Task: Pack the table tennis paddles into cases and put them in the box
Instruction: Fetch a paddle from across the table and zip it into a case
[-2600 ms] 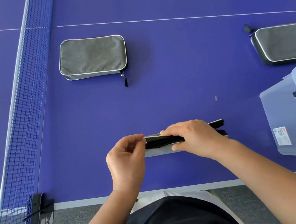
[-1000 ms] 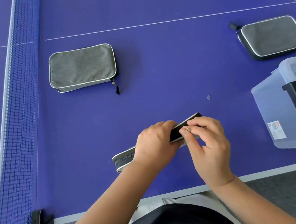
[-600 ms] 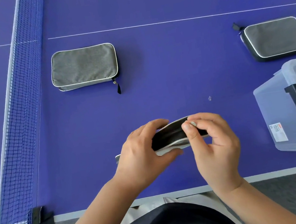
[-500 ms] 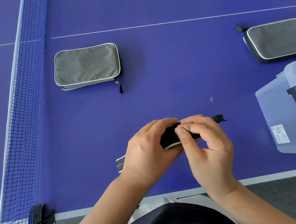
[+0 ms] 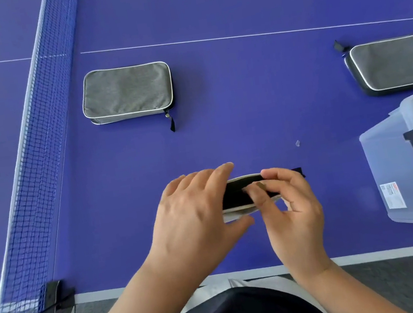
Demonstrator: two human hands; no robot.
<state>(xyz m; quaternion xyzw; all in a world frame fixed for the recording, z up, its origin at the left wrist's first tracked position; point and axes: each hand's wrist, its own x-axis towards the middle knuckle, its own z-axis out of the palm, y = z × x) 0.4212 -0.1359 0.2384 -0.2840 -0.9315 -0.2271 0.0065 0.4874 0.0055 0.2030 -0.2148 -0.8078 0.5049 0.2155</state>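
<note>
Near the table's front edge I hold a grey paddle case (image 5: pixel 235 195) on its edge, its black zipper band and white piping facing me. My left hand (image 5: pixel 196 219) grips its left part, fingers laid over the top and thumb underneath. My right hand (image 5: pixel 293 207) pinches the zipper side near the right end with thumb and forefinger. A black strap tip (image 5: pixel 297 171) pokes out behind my right hand. No paddle is visible. The clear plastic box (image 5: pixel 392 155) with a black latch stands at the right edge.
A second grey case (image 5: pixel 127 93) lies flat at the back left and a third case (image 5: pixel 395 63) at the back right, above the box. The blue net (image 5: pixel 28 169) runs along the left. A tiny clear scrap (image 5: pixel 297 143) lies on the purple table.
My left hand shifted from the case's left end to its middle and now covers the top. My right hand went from lying on the case to pinching its zipper side.
</note>
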